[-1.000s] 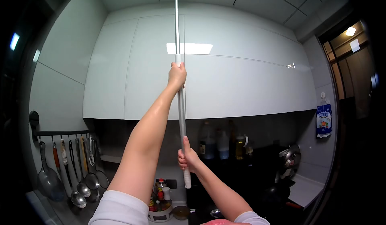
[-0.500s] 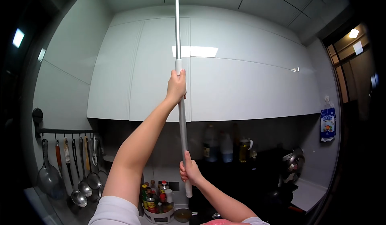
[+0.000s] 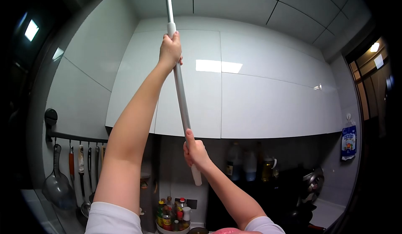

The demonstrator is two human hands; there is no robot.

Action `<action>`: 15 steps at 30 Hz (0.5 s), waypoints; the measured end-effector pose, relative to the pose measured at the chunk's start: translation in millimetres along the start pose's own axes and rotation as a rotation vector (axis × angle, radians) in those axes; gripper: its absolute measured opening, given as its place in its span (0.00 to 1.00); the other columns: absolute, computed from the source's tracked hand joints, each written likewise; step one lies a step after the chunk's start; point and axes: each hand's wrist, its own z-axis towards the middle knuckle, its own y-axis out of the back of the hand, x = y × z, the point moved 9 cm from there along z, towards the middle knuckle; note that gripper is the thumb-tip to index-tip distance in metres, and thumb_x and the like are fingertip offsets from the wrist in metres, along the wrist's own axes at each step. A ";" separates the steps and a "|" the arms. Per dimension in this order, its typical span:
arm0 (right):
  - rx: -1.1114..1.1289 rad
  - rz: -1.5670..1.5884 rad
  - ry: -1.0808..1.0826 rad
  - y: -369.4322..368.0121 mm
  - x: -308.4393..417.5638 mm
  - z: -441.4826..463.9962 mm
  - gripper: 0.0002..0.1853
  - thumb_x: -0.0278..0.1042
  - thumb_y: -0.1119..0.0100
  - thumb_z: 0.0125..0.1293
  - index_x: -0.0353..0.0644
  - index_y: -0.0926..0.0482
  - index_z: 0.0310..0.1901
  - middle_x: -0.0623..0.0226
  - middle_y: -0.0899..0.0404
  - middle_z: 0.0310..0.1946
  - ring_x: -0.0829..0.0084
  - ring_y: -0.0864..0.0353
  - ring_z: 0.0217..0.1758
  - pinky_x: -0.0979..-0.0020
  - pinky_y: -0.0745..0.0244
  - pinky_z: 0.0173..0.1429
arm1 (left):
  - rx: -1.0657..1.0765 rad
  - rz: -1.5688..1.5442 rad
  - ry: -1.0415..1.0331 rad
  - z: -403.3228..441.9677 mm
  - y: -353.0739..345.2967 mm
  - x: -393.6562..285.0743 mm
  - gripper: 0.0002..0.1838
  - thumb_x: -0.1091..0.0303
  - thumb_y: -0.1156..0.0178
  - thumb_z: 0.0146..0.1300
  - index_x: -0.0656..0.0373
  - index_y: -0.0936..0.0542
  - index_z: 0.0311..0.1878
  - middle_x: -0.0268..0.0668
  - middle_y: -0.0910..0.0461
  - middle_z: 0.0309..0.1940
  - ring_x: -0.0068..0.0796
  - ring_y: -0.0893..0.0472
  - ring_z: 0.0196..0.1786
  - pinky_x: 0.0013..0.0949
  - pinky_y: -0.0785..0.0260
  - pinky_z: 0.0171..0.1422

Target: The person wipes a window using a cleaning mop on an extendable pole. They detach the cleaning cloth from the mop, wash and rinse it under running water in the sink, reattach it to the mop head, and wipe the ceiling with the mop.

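A long metal pole point(image 3: 180, 95) rises at a slight tilt to the left in front of white wall cabinets point(image 3: 272, 104). My left hand point(image 3: 171, 50) is wrapped round its upper part, just below a white collar. Lower down, my right hand point(image 3: 195, 150) grips the pole near its white bottom end, with the thumb pointing up along it. The pole's top runs out of view at the upper edge, so its head is hidden. Above the cabinets is a tiled ceiling point(image 3: 234, 3).
Ladles and other utensils point(image 3: 58, 186) hang from a rail at the left. Seasoning bottles point(image 3: 167, 218) stand in a round tray below. Larger bottles point(image 3: 250, 167) are under the cabinets. A blue packet point(image 3: 348, 142) hangs on the right wall, near a doorway.
Both hands have raised the pole, and its top leans further left. The green head seen against the ceiling earlier is out of view. The camera view has shifted upward and left.
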 end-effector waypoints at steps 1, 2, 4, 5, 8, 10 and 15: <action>0.001 0.017 -0.021 -4.8 -4.0 4.0 0.39 0.76 0.66 0.64 0.46 0.42 0.12 0.72 0.43 0.06 0.78 0.42 0.07 0.74 0.45 0.12 | 0.005 0.008 -0.003 1.4 1.6 1.0 0.21 0.48 0.59 0.72 0.61 0.38 0.45 0.30 0.36 0.17 0.18 0.35 0.12 0.27 0.35 0.14; 0.009 0.034 -0.035 -9.7 -7.2 6.3 0.39 0.76 0.66 0.64 0.46 0.42 0.12 0.72 0.43 0.06 0.78 0.42 0.07 0.74 0.45 0.12 | 0.009 0.016 -0.002 2.4 3.7 4.5 0.21 0.48 0.59 0.72 0.61 0.38 0.45 0.30 0.36 0.17 0.18 0.35 0.12 0.27 0.35 0.14; 0.024 0.069 -0.065 -17.9 -14.4 9.4 0.39 0.77 0.65 0.63 0.47 0.42 0.12 0.72 0.44 0.06 0.77 0.43 0.07 0.74 0.45 0.12 | 0.014 0.013 -0.008 6.1 8.1 10.8 0.21 0.49 0.58 0.72 0.61 0.38 0.44 0.31 0.36 0.16 0.20 0.35 0.11 0.28 0.35 0.13; 0.021 0.047 -0.059 -19.8 -16.9 8.4 0.39 0.78 0.66 0.63 0.46 0.42 0.13 0.72 0.44 0.06 0.77 0.42 0.07 0.74 0.44 0.13 | 0.016 0.028 -0.007 5.8 8.6 15.0 0.21 0.50 0.59 0.72 0.63 0.38 0.44 0.33 0.34 0.17 0.23 0.33 0.11 0.29 0.35 0.12; 0.012 0.009 -0.060 -28.0 -26.8 6.1 0.40 0.80 0.68 0.61 0.45 0.42 0.15 0.71 0.45 0.07 0.75 0.42 0.08 0.73 0.43 0.15 | 0.025 0.060 -0.006 3.9 12.0 30.2 0.22 0.52 0.59 0.72 0.66 0.37 0.45 0.39 0.30 0.18 0.30 0.29 0.11 0.32 0.33 0.11; -0.009 0.039 -0.127 -30.6 -47.9 0.5 0.40 0.80 0.68 0.61 0.46 0.42 0.15 0.72 0.45 0.08 0.75 0.43 0.08 0.72 0.43 0.15 | 0.027 0.093 0.033 -4.0 8.4 54.5 0.21 0.52 0.59 0.72 0.66 0.37 0.45 0.39 0.29 0.18 0.30 0.28 0.11 0.33 0.33 0.11; -0.027 0.111 -0.288 -32.1 -82.5 -16.7 0.40 0.82 0.67 0.59 0.47 0.42 0.15 0.72 0.45 0.08 0.75 0.43 0.09 0.72 0.42 0.16 | 0.052 0.141 0.140 -25.5 2.2 93.2 0.20 0.53 0.60 0.72 0.66 0.37 0.45 0.39 0.29 0.19 0.31 0.27 0.13 0.34 0.32 0.11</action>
